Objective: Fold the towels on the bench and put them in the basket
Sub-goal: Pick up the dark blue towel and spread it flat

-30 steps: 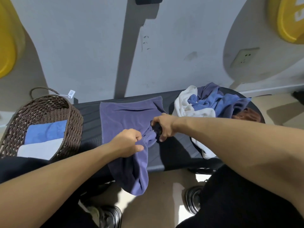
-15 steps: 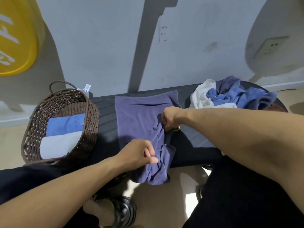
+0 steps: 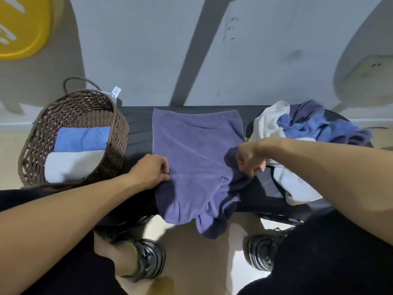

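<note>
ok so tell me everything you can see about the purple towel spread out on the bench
The purple towel looks like soft terry cloth, unfolded. Its far part lies fairly flat across the dark bench; its near part is bunched and hangs over the front edge toward the floor. The left hand pinches its left edge and the right hand grips its right edge. It lies between the wicker basket and the pile of unfolded towels.

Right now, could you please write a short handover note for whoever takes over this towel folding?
Left hand pinches the purple towel at its left edge; right hand grips its right edge.
The purple towel lies spread on the bench, its near end hanging off the front.
Done: a blue towel and a white towel, both folded, sit in the basket.
Left: fold the purple towel, then the unfolded pile on the bench's right end, and basket them.
</note>
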Demonstrator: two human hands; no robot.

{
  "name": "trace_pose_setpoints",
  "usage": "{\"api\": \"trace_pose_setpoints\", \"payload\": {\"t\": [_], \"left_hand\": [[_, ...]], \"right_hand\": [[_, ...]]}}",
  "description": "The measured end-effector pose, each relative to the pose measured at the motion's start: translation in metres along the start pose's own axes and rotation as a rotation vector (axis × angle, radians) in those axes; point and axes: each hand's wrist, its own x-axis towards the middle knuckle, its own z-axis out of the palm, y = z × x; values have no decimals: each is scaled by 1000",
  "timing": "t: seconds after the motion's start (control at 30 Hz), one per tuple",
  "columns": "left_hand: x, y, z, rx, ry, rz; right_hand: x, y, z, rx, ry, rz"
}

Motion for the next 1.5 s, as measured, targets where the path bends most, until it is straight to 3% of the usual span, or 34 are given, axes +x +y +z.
{"api": "trace_pose_setpoints", "payload": {"t": [0.1, 0.23, 0.4, 0.57, 0.7, 0.9, 0.97, 1.07, 1.13, 1.27, 1.33, 1.5], "left_hand": [[2, 1, -3, 38, -35, 4], [1, -6, -13, 119, -130, -19], [-14, -20, -19, 35, 185, -204], [-34, -17, -5, -4, -12, -324], [-43, -20, 7, -78, 109, -314], [-44, -25, 5, -123, 29, -243], [-46, -29, 4, -256, 42, -265], [-53, -39, 5, -633, -40, -380], [-60, -48, 11, -720, -61, -467], [-69, -67, 19, -610, 47, -554], [-71, -74, 14, -514, 68, -570], [-67, -59, -10, -53, -100, -445]], "right_hand": [[1, -8, -5, 51, 33, 33], [4, -21, -35, 134, 281, -13], [21, -47, -49, 199, 513, -113], [50, -91, -73, 264, 707, -249], [79, -135, -102, 352, 766, -346], [118, -159, -119, 326, 738, -339], [124, -159, -119, 368, 746, -323], [126, -160, -122, 409, 738, -311], [127, -159, -122, 431, 760, -309], [133, -166, -122, 542, 896, -302], [130, -172, -120, 525, 884, -324], [109, -162, -119, 523, 839, -419]]}}
